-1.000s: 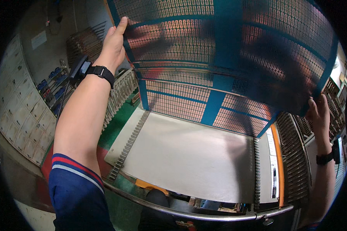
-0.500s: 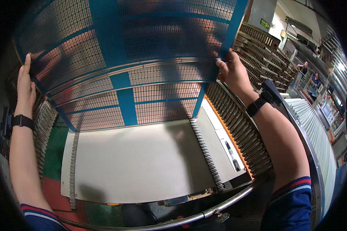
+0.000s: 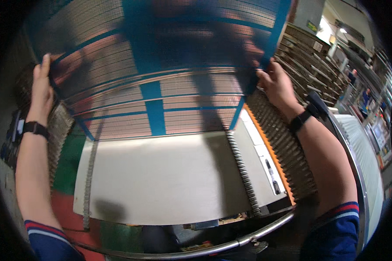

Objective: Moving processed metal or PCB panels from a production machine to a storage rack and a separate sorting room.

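Note:
A large circuit-board panel (image 3: 150,92), blue with copper-coloured gridded blocks, stands tall at the far side of a pale flat board (image 3: 161,178). My left hand (image 3: 42,89) grips its left edge, fingers pointing up along the side. On the opposite edge, my right hand (image 3: 276,82) pinches the panel between thumb and fingers. Pale strips cross the panel at mid-height; whether a second panel stands behind it I cannot tell. Its top runs out of view. The lower edge meets the back of the pale board.
Toothed metal strips, one on the left (image 3: 89,187) and one on the right (image 3: 243,174), flank the pale board. A black pen (image 3: 272,176) lies beside an orange edging strip (image 3: 270,150). Slotted racks (image 3: 311,65) stand at right. A curved metal rail (image 3: 231,245) crosses in front.
The whole view has shifted, so the panel, board and both hands appear slightly farther right. My grip on both edges is unchanged. The panel's grid now looks more blurred.

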Demonstrator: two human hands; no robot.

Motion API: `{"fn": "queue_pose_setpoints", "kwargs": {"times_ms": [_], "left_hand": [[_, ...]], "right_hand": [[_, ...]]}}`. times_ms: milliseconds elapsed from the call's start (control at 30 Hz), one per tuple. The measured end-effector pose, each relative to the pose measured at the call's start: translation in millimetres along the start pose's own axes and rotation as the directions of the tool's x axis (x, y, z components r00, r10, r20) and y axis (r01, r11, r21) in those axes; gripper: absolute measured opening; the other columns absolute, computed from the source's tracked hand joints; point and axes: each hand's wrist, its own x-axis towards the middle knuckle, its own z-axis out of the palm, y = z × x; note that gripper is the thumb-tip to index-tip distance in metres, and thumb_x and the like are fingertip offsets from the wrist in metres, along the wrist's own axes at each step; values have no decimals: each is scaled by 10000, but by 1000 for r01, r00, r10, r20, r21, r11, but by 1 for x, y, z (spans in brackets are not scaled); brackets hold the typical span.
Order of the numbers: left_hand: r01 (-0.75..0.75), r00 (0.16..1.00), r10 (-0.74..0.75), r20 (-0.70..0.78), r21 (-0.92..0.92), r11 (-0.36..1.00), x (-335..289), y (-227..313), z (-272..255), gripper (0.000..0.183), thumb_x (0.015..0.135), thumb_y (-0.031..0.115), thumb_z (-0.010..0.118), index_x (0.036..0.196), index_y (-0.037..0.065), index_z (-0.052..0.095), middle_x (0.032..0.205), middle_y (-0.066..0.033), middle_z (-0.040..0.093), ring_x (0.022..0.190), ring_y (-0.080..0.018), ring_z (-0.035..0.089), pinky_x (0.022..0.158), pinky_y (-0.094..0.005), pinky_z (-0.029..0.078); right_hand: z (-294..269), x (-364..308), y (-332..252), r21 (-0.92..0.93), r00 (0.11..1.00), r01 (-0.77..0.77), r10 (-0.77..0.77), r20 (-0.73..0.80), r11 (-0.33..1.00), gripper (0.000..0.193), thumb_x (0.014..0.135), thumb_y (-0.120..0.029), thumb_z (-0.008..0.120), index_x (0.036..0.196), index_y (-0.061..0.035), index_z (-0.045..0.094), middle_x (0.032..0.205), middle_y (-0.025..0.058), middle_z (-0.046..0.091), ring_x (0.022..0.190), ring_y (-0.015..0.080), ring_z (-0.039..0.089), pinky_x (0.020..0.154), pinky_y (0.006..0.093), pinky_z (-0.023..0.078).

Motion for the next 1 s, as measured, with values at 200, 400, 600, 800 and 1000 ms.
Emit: {"fn": "queue_pose_setpoints", "kwargs": {"times_ms": [200, 400, 600, 800, 1000], "left_hand": [[-73, 997, 73, -3, -84, 994, 1, -14, 9, 404, 989, 409, 645, 1125, 35, 573, 1126, -99, 645, 1039, -198, 611, 944, -373, 493], [-23, 998, 15, -62, -128, 992, -6, -7, 8, 434, 1018, 392, 606, 1193, 11, 494, 1178, -115, 592, 1097, -212, 586, 971, -395, 511], [-38, 999, 33, -43, -129, 991, 0, -15, 0, 410, 1009, 390, 622, 1153, 23, 509, 1154, -105, 594, 1095, -203, 577, 991, -389, 493], [22, 983, -15, 181, -39, 999, 5, -14, 7, 382, 1001, 384, 624, 1063, 10, 671, 1048, -96, 689, 1005, -192, 635, 908, -358, 499], [35, 994, -33, -102, 23, 999, 17, -25, -25, 667, 982, 493, 622, 1410, 5, 465, 1434, -126, 511, 1332, -232, 482, 1139, -401, 359]], "right_hand": [[-29, 15, 16, 74, 995, 55, -49, -87, 996, 357, 955, -75, 679, 1285, 4, 569, 1152, 58, 667, 1058, 114, 617, 912, 264, 495], [-36, 12, -4, 73, 1000, 14, -15, 3, 997, 337, 979, -152, 672, 1282, -41, 574, 1008, -32, 628, 863, 38, 552, 741, 204, 448], [-37, 11, 17, 31, 997, 26, -29, 72, 999, 333, 1003, -164, 642, 1281, 0, 561, 996, 1, 635, 799, 53, 553, 685, 208, 456], [-30, -2, 7, 107, 992, -9, -5, 130, 994, 410, 983, -150, 661, 1346, 0, 543, 1219, 82, 664, 1077, 160, 616, 928, 305, 485], [-5, -1, -25, -196, 991, -118, 127, 35, 974, 349, 944, -204, 723, 1188, 10, 594, 955, 94, 682, 859, 143, 640, 754, 317, 531]]}}
